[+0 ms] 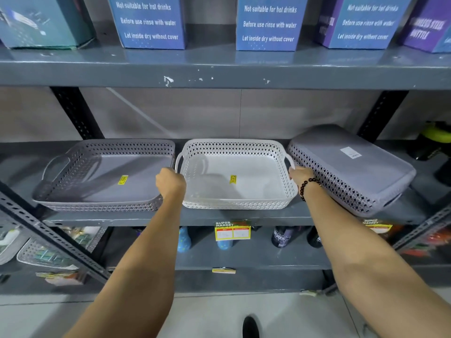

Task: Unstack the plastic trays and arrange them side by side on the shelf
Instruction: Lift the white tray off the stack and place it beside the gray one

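Observation:
A white perforated tray (235,172) sits upright in the middle of the grey shelf (231,215). My left hand (170,181) grips its left handle and my right hand (300,177), with a bead bracelet on the wrist, grips its right handle. To its left rest grey trays (102,176) nested together, open side up, with a yellow sticker inside. To its right a grey tray (351,167) lies upside down and tilted, its bottom with a white label facing up.
Blue and purple boxes (268,23) stand on the upper shelf. Bottles (280,236) and a yellow price tag (232,231) sit below. A green-topped bottle (434,137) stands at far right. Slanted metal braces (48,230) cross at left and right.

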`<state>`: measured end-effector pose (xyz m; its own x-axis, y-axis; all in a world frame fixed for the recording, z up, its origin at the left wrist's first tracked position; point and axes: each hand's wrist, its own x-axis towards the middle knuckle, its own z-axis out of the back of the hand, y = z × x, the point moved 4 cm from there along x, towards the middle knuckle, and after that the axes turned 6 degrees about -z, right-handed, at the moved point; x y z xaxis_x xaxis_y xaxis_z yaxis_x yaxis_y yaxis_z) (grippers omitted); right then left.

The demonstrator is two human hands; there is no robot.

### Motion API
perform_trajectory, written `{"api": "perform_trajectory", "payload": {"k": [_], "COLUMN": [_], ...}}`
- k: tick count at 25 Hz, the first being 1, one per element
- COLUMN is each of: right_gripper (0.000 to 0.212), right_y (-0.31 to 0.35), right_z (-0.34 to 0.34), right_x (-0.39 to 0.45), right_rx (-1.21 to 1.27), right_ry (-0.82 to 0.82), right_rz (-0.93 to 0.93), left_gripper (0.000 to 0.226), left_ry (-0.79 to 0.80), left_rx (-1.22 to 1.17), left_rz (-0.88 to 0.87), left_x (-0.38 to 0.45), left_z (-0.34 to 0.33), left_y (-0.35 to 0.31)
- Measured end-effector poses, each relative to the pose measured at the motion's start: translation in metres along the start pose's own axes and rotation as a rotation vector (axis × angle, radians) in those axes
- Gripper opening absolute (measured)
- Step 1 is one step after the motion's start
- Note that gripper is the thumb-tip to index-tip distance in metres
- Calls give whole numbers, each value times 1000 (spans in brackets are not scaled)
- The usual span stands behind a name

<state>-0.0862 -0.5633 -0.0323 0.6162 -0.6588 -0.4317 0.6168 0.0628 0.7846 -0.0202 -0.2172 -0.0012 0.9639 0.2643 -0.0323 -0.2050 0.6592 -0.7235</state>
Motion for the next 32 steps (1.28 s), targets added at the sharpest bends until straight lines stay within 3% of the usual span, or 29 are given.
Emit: {"api": "perform_trajectory", "payload": {"k": [19,22,27,32], "right_gripper": [28,19,45,19], "right_y": [3,8,13,5], "right_z": [-4,-3,14,62], "right_x": [4,-2,-19,-25], "right_rx": [-8,-22,-7,38], "right_ry": [-55,-91,-236,-356], "right_rz": [88,108,129,176], "left_gripper": [22,29,37,34], "left_ry": [-115,-131,-55,71], "left_rx": [110,83,-19,-110], "left_rz": [-78,-115,-253,-392], "left_x": [2,0,-10,-36], "left_z": [2,5,-17,-82], "left_y": [1,-4,-35,-94]}}
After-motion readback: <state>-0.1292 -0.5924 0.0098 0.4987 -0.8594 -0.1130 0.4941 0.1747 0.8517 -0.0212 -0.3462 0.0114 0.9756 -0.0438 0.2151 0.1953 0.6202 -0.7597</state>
